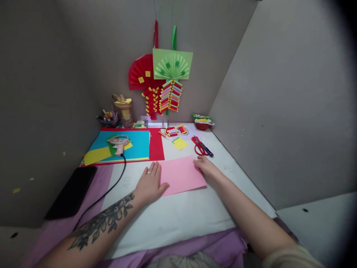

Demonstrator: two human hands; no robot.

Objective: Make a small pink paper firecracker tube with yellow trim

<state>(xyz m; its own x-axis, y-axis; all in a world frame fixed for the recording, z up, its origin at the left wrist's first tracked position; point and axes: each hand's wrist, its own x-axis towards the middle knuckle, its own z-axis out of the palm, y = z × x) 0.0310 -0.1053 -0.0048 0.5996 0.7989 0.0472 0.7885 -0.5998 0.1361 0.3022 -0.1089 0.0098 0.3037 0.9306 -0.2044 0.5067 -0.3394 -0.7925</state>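
A sheet of pink paper (181, 175) lies on the white table cover in front of me. My left hand (149, 182) rests flat at the paper's left edge, its fingers stretched out and the thumb over the lower left part. At the upper right corner, my right hand (206, 166) has its fingers bent around the paper's edge, gripping it. Just beyond that hand lie red-handled scissors (200, 148) and a dark blue tool (206, 149). Small yellow paper squares (180, 143) lie behind the pink sheet.
Coloured sheets (134, 143) are stacked at left, with a pink handheld fan (119, 147) on top and its black cable trailing forward. A black phone-like slab (71, 191) lies nearer. Paper firecracker decorations (171, 96) hang at the back. A red bowl (203, 126) stands back right.
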